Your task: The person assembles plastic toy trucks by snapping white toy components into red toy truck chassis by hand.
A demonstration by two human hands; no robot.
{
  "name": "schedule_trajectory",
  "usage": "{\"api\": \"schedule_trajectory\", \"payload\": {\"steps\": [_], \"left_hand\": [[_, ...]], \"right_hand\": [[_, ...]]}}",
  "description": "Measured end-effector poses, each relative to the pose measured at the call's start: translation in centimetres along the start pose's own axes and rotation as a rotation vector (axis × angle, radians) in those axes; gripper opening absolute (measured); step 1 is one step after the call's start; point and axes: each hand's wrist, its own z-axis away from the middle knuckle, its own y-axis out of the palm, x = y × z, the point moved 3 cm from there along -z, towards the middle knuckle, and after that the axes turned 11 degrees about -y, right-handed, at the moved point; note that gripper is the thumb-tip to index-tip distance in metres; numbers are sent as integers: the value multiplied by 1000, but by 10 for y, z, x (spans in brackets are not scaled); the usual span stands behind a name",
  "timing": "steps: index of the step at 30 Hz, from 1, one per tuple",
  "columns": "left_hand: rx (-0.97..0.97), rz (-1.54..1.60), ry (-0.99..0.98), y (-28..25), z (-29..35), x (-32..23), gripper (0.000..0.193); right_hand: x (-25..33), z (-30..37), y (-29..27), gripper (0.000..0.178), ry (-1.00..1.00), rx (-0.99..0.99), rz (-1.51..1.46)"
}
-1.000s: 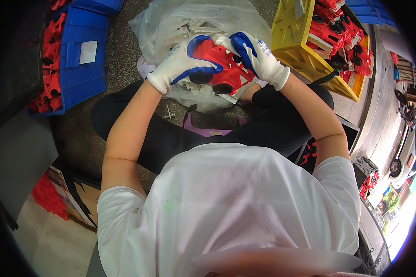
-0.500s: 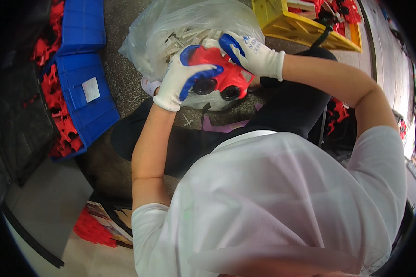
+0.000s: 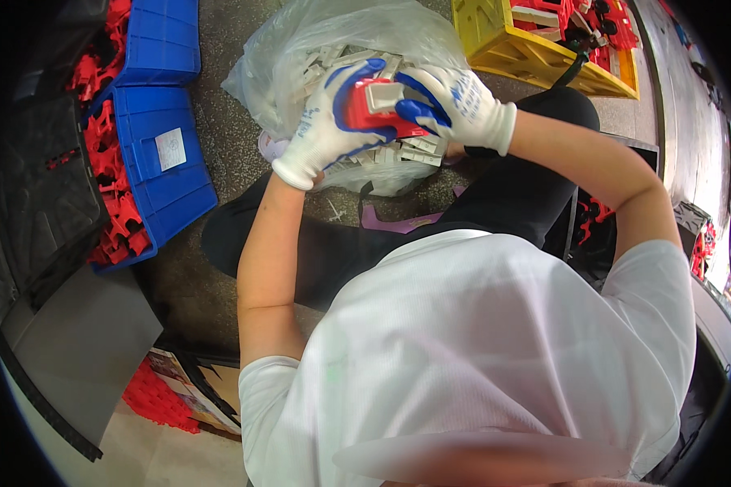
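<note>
The left hand (image 3: 330, 122) wraps around the left side of a red plastic part (image 3: 355, 108); the right hand (image 3: 456, 101) seems to pinch the white piece (image 3: 384, 97) at its face, above the clear bag (image 3: 272, 69), toward its near edge. The step looks like joining these two; the next move calls for aligning them and pressing evenly.

Bins (image 3: 170, 191) left; crate (image 3: 536, 53) right

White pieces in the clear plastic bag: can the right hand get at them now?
Probably yes: the right hand is close to the white pieces and some look uncovered, though it's busy at the red piece in the left hand.
</note>
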Motion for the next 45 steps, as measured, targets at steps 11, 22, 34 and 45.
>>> {"api": "schedule_trajectory", "payload": {"steps": [11, 22, 34, 45], "left_hand": [[51, -46, -25, 18, -5, -1, 70], [-56, 515, -386, 29, -22, 93, 54], [220, 707, -661, -133, -106, 383, 51], [-2, 544, -948, -71, -128, 234, 47]], "right_hand": [[11, -12, -42, 57, -28, 472, 366], [-54, -16, 13, 45, 253, -51, 39], [-87, 329, -193, 17, 832, -1274, -152], [-130, 573, 43, 68, 2013, -153, -118]]}}
